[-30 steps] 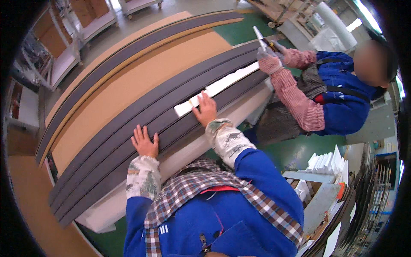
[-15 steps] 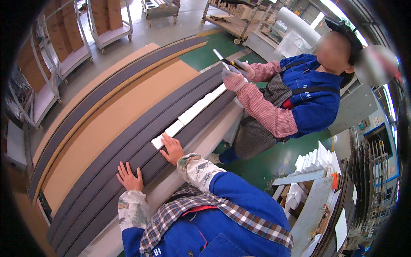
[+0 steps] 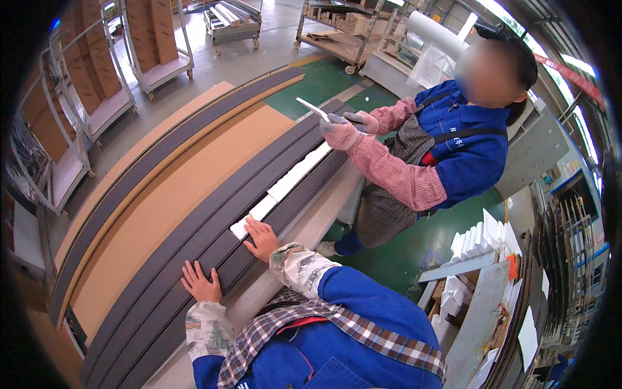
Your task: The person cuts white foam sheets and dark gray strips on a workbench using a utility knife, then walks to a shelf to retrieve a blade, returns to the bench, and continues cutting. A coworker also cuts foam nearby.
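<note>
My left hand (image 3: 201,282) lies flat with spread fingers on the dark grey grooved panel (image 3: 188,243). Further right, my right hand (image 3: 262,240) also rests with its fingers stretched out. Its fingertips touch the near end of a white foam strip (image 3: 262,207) that sits in a channel of the panel. A second white foam strip (image 3: 301,170) continues the line toward the far end. Across the panel's far end, a co-worker (image 3: 463,123) in gloves and checked sleeves holds a thin white strip (image 3: 312,108) in both hands.
Brown board (image 3: 175,188) and a long dark strip with a tan edge (image 3: 175,146) lie left of the panel. Trolleys with brown boards (image 3: 152,39) stand at the back left. At the right, a cart (image 3: 476,311) carries white foam pieces (image 3: 483,236).
The co-worker's hands have moved slightly left and nearer, and the thin strip is tilted differently. The dark tool seen earlier in those hands no longer shows. My hands stay nearly in place.
</note>
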A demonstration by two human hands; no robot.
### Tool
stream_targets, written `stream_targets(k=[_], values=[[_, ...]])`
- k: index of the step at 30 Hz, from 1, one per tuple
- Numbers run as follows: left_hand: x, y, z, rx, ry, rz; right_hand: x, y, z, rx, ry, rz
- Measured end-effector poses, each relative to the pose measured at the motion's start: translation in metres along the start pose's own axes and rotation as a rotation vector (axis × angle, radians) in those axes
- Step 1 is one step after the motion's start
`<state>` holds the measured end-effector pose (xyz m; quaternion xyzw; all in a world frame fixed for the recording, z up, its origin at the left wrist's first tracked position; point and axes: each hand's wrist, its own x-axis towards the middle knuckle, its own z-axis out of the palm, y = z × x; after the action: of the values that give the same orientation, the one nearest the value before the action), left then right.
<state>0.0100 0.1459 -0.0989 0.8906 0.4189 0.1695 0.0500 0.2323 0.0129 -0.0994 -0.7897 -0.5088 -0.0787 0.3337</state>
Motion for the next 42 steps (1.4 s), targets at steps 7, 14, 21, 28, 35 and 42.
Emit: stream_targets(k=[7,14,21,28,35,42], values=[[-0.0002,0.0018,-0.0042,0.016,-0.065,-0.023,0.0001,-0.0023,-0.0027,-0.002,0.008,0.004],[0.0002,0.0026,-0.0029,0.027,-0.021,-0.001,-0.0004,-0.0014,-0.0032,0.011,0.021,0.006],[-0.0005,0.0018,-0.0026,0.013,-0.067,-0.023,-0.0016,0.0000,0.0003,-0.005,0.030,-0.007],[-0.0012,0.0028,-0.0010,0.028,-0.050,-0.019,-0.0026,0.0000,-0.0015,-0.001,0.035,-0.006],[-0.0009,0.0037,-0.0021,0.039,-0.028,-0.012,-0.0018,-0.0007,-0.0027,-0.001,0.044,-0.011],[-0.0008,0.0049,-0.0036,0.028,-0.007,-0.004,-0.0014,0.0003,-0.0027,-0.002,0.021,-0.002]])
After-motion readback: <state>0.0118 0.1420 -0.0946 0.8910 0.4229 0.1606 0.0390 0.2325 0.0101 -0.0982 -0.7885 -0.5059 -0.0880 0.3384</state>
